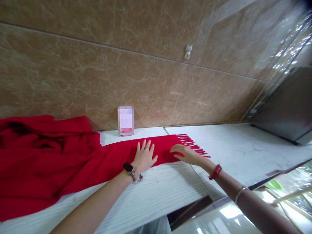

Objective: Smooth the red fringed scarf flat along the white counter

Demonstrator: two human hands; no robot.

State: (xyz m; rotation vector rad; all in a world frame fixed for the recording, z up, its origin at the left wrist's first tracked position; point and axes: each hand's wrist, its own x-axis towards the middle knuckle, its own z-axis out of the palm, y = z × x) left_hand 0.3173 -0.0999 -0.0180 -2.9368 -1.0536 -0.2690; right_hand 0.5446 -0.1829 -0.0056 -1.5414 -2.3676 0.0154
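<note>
On a white table (pixel 156 198), the left hand (pixel 145 157) rests open and flat on a red scarf (pixel 73 162), the right hand (pixel 186 153), also open, at its 3 o'clock by the fringe (pixel 195 146), seemingly smoothing it, where a next stroke wants even pressure; a small box (pixel 125 120) stands at 12 o'clock

Small box (pixel 125 120) against marble wall (pixel 97 74)

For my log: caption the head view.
Left hand and right hand rest on red fringed scarf across white table.
</note>
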